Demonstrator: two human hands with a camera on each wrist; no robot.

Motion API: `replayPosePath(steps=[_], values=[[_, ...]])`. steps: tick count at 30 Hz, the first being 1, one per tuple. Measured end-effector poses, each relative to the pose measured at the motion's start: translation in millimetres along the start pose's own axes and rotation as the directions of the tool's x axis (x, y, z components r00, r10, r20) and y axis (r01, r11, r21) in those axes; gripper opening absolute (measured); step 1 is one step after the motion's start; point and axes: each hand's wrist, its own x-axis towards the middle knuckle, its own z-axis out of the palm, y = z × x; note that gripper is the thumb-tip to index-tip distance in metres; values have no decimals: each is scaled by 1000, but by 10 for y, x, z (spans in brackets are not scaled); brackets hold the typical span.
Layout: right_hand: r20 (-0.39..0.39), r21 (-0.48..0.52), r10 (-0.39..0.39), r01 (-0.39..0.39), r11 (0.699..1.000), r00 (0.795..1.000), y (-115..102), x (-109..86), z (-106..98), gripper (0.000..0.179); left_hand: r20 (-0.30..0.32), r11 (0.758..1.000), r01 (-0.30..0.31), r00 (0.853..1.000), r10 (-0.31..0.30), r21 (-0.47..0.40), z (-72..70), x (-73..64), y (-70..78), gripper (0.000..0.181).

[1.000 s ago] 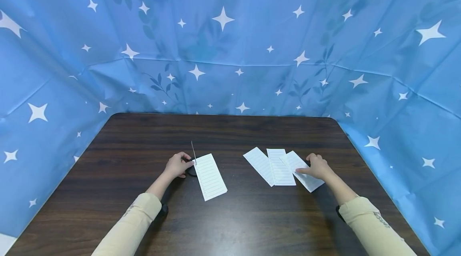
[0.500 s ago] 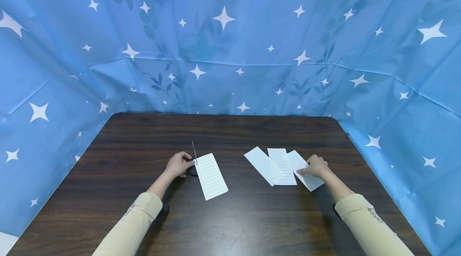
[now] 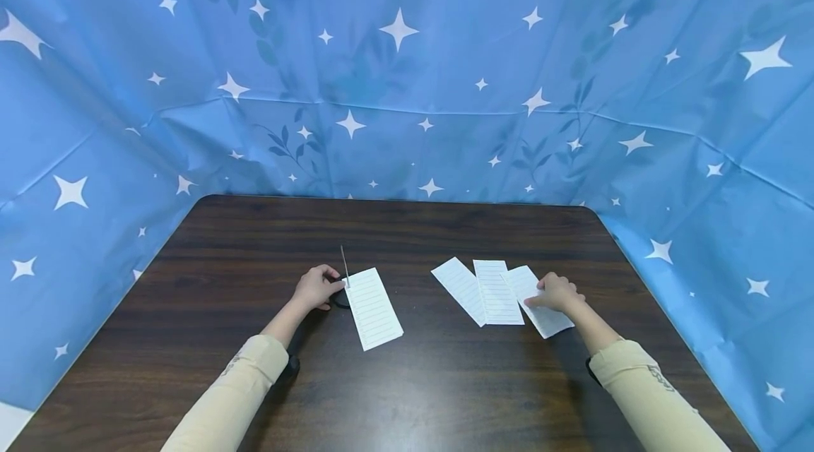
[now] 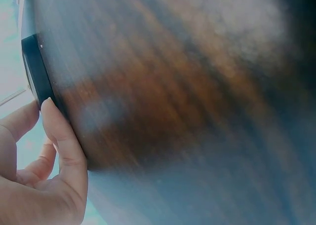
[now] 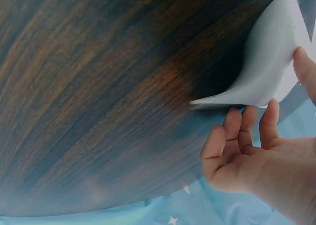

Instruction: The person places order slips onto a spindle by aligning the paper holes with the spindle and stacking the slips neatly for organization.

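Observation:
In the head view my left hand (image 3: 315, 288) holds the edge of a round black base (image 3: 340, 302) with a thin upright metal spike, a paper spike (image 3: 345, 265). The left wrist view has my thumb and a finger on the rim of that base (image 4: 37, 69). A lined white slip (image 3: 374, 311) sits with its top corner at the spike; another sheet edge shows beneath. My right hand (image 3: 556, 294) pinches the rightmost slip (image 3: 534, 296). In the right wrist view this slip (image 5: 271, 52) bends upward, thumb on one face and fingertips at its edge.
Two more lined slips, a left one (image 3: 456, 288) and a middle one (image 3: 498, 293), lie fanned beside the held slip; the middle one meets its neighbours. Dark wood covers the table (image 3: 407, 395). A blue star-patterned curtain (image 3: 407, 85) hangs around its back and sides.
Both hands keep their places and holds. The whole head view has shifted very slightly; the slips and the spike stay where they were on the table.

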Motion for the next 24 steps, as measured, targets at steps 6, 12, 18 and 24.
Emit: replayPosePath(steps=[6,12,18,24], values=[[-18,80,41,-40,996,999,-53,5,33,65,-1,1000,0,1000,0,-2,5,6,-2,25],[-61,129,12,-4,992,998,-30,61,70,66,0,1000,-9,1000,9,-2,-3,5,1,25],[-85,102,-28,36,994,996,2,85,79,62,-3,1000,-9,1000,9,9,3,8,0,25],[-103,97,-50,60,993,993,10,66,52,45,3,1000,1,1000,-1,10,7,3,2,26]])
